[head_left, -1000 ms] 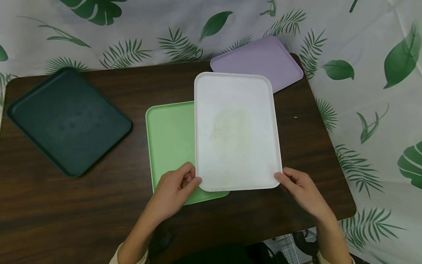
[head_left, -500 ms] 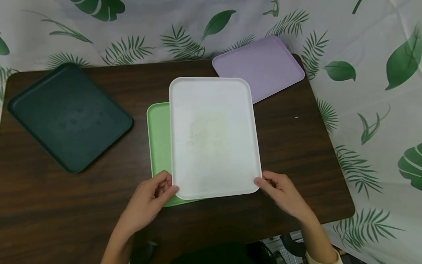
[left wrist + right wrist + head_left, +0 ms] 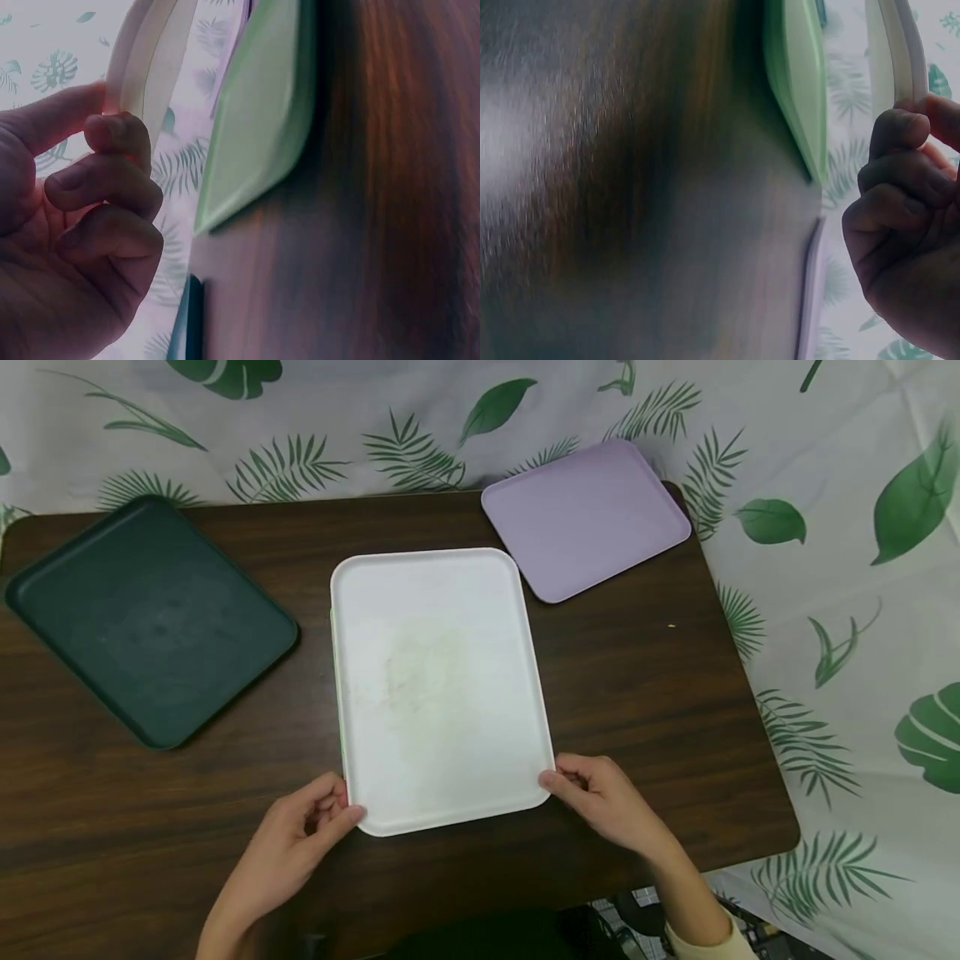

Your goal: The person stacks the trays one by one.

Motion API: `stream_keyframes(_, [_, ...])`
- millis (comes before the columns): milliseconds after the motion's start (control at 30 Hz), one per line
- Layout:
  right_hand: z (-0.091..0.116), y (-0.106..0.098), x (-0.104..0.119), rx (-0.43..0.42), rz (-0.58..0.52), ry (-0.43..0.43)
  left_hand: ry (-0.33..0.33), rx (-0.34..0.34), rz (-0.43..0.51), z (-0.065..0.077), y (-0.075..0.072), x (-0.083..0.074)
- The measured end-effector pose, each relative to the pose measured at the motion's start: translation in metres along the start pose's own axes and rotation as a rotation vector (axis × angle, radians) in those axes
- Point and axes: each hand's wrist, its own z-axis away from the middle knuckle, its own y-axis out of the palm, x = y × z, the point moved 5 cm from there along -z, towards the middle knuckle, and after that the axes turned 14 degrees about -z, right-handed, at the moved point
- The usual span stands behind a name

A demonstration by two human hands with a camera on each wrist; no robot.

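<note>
A white rectangular tray [image 3: 442,693] with a faint stain in its middle is held up by both hands. My left hand [image 3: 288,843] pinches its near left corner between thumb and curled forefinger. At the near right corner my right hand [image 3: 600,802] grips the rim the same way. Beneath it a light green tray [image 3: 259,120] lies on the table; in the head view only a thin strip of its left edge shows. Both wrist views show a gap between the white tray and the green tray.
On the brown wooden table [image 3: 637,693], a dark green tray [image 3: 153,627] lies turned at the left. A lilac tray [image 3: 588,518] lies at the back right, close to the white tray's far corner in the head view. Leaf-printed cloth [image 3: 825,568] borders the back and right.
Both hands have carried the white tray leftward and toward the person. It now covers nearly all of the light green tray and shows more of the lilac one.
</note>
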Motion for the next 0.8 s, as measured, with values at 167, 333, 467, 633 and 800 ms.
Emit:
stream_keyframes(167, [-0.005,0.009,0.002,0.032,0.006,-0.016,0.020,-0.009,-0.004,0.004,-0.003,0.008])
stream_keyframes(333, [-0.011,0.015,-0.001,0.043,0.009,-0.019,0.053,-0.027,-0.002,0.005,-0.003,0.017])
stream_keyframes(467, [-0.015,0.020,-0.007,0.052,0.011,-0.019,0.058,-0.038,0.004,0.003,-0.002,0.025])
stream_keyframes(633, [-0.019,0.024,-0.013,0.045,0.014,-0.010,0.052,-0.035,0.023,0.001,0.001,0.036])
stream_keyframes(800, [-0.021,0.025,-0.015,0.044,0.012,0.014,0.027,-0.026,0.017,-0.001,0.004,0.042])
